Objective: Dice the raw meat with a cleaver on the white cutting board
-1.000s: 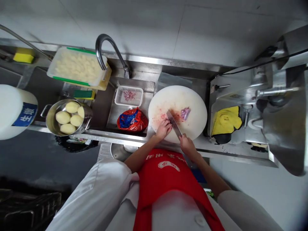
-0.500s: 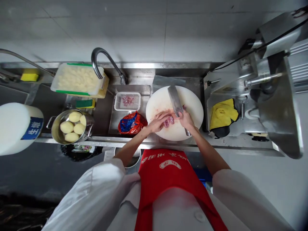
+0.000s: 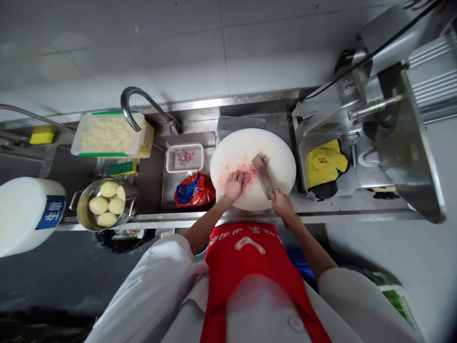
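Observation:
A round white cutting board (image 3: 224, 147) carries reddish smears and bits of raw meat. My right hand (image 3: 282, 204) grips the handle of a cleaver (image 3: 262, 172), whose wide blade slants up and left over the board. On the board's left part my left hand (image 3: 233, 186) lies with bent fingers against a small piece of raw meat (image 3: 246, 178). Another bit of meat (image 3: 266, 160) shows beside the blade, on its far right side. The left hand's fingertips are small and partly lost against the meat.
Left of the board are a white basket (image 3: 199, 166) of chopped meat, a red plastic bag (image 3: 205, 190), a faucet (image 3: 171, 125) and a pot (image 3: 81, 209) of peeled potatoes. A lidded tub (image 3: 148, 148) stands farther back. On the right, a yellow cloth (image 3: 326, 164) lies by a metal machine.
The cleaver has swung toward me and right, its blade now lower over the board. My right hand has moved nearer the board's front edge, and the left has drawn back slightly. The view has shifted.

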A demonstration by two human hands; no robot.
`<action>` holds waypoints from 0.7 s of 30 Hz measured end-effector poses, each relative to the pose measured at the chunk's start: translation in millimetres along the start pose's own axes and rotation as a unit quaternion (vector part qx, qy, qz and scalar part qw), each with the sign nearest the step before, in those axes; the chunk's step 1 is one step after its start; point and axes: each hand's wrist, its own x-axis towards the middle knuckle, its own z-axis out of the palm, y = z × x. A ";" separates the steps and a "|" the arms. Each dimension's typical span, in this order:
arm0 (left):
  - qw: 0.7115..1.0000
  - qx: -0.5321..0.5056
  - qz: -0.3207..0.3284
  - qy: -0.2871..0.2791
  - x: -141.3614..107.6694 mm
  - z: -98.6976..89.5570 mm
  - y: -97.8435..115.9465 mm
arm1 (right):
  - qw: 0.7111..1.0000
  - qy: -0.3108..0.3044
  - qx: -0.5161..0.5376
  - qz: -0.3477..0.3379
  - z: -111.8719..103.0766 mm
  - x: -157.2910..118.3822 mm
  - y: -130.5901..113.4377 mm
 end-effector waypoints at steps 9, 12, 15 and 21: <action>0.994 -0.097 -0.006 0.058 -12.8 -17.2 -13.5 | 0.999 -0.003 -0.017 -0.039 -2.6 -6.0 -64.1; 0.993 -0.115 0.032 0.001 -12.8 -15.0 -16.8 | 0.998 -0.010 -0.029 -0.048 -5.1 -4.3 -75.3; 0.989 -0.123 -0.016 0.077 -19.1 -17.2 -20.2 | 0.998 0.027 -0.039 -0.041 -15.7 -4.6 -81.2; 0.990 -0.136 0.024 0.031 -20.9 -18.0 -23.3 | 0.997 0.064 -0.019 -0.049 -16.4 12.7 -103.4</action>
